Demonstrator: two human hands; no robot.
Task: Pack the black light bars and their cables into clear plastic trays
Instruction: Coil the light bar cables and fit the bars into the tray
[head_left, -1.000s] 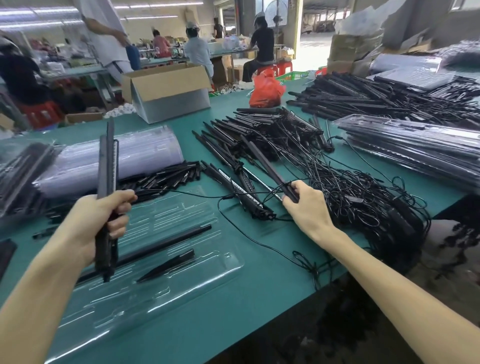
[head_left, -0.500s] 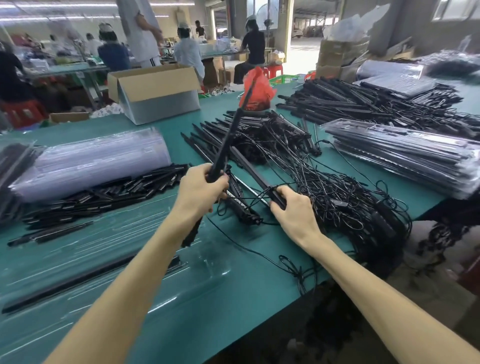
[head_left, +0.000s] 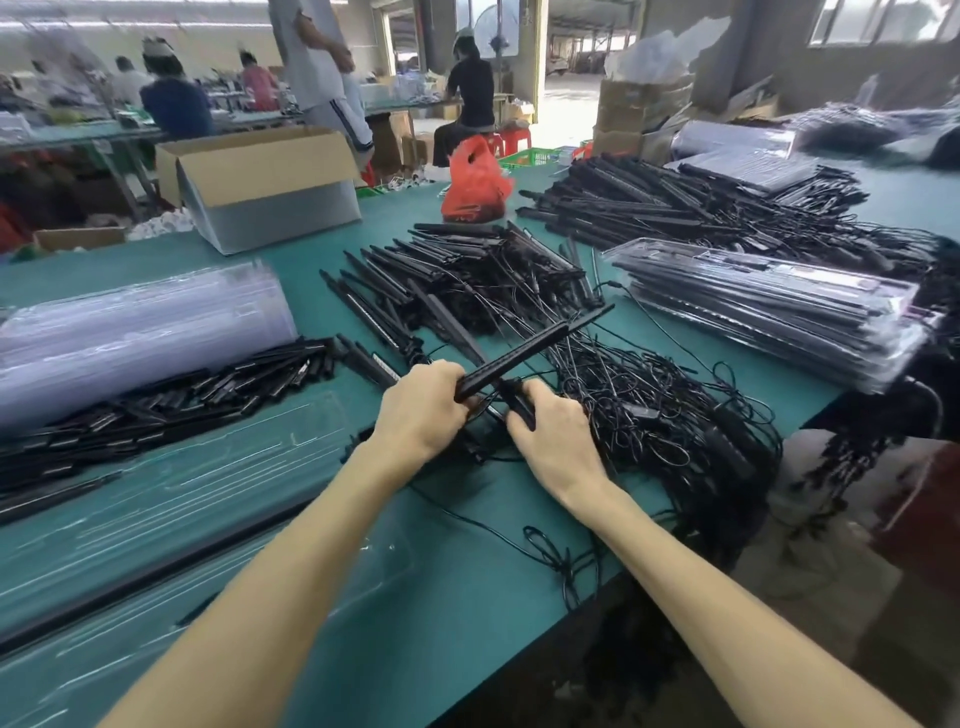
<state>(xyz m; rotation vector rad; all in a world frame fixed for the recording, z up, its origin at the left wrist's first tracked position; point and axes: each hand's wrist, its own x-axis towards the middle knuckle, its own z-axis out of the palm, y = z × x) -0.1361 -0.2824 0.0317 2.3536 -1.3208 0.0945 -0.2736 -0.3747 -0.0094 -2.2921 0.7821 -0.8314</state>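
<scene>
My left hand (head_left: 423, 408) grips the near end of a black light bar (head_left: 540, 347) that slants up to the right over the cable tangle (head_left: 670, 415). My right hand (head_left: 553, 439) holds the near end of a second black bar (head_left: 452, 322) lying in the pile; the two bars cross between my hands. A clear plastic tray (head_left: 171, 499) lies open at the lower left with one long black bar (head_left: 156, 566) in it. More loose light bars (head_left: 467, 270) are heaped beyond my hands.
A stack of empty clear trays (head_left: 135, 332) and small black parts (head_left: 171, 400) lie at left. Filled trays (head_left: 769, 312) are stacked at right, with another bar heap (head_left: 675, 208) behind. A cardboard box (head_left: 260, 187) and red bag (head_left: 475, 187) stand at the back. The table edge (head_left: 587, 587) runs near right.
My left hand has swung its bar from the left side over to my right hand and tipped it down from upright to slanting right. The view has turned rightward.
</scene>
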